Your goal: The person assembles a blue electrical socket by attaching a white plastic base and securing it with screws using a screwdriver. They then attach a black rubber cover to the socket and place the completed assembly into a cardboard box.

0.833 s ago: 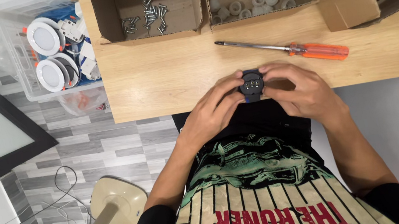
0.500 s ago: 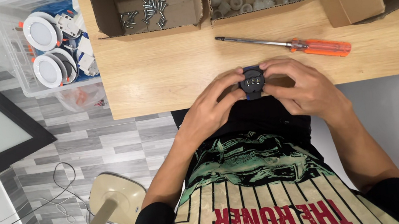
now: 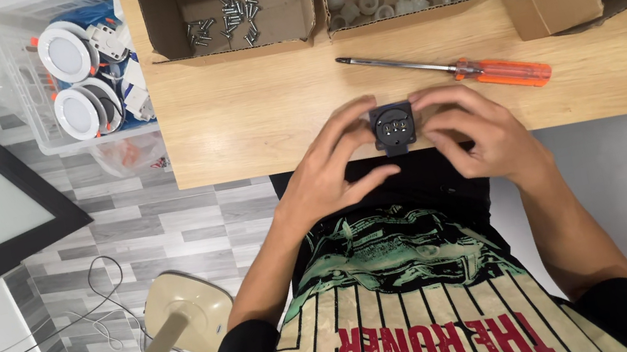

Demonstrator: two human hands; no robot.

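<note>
A: Both hands, left (image 3: 330,173) and right (image 3: 479,138), pinch the black socket (image 3: 393,127) shut-fingered at the counter (image 3: 252,118) edge.
B: Keep it square (screwdriver (image 3: 450,70) lies near).

Small square black plastic part (image 3: 393,127) between left hand (image 3: 330,173) and right hand (image 3: 479,138), orange-handled steel screwdriver (image 3: 450,70) behind, on pale wooden table (image 3: 252,118).

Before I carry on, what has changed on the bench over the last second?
Very little. Both hands still hold the small black part at the near edge of the wooden table; the left hand and right hand have only shifted their fingers slightly around it. Nothing was picked up or let go. The orange-handled screwdriver and the cardboard boxes stayed put.
</note>
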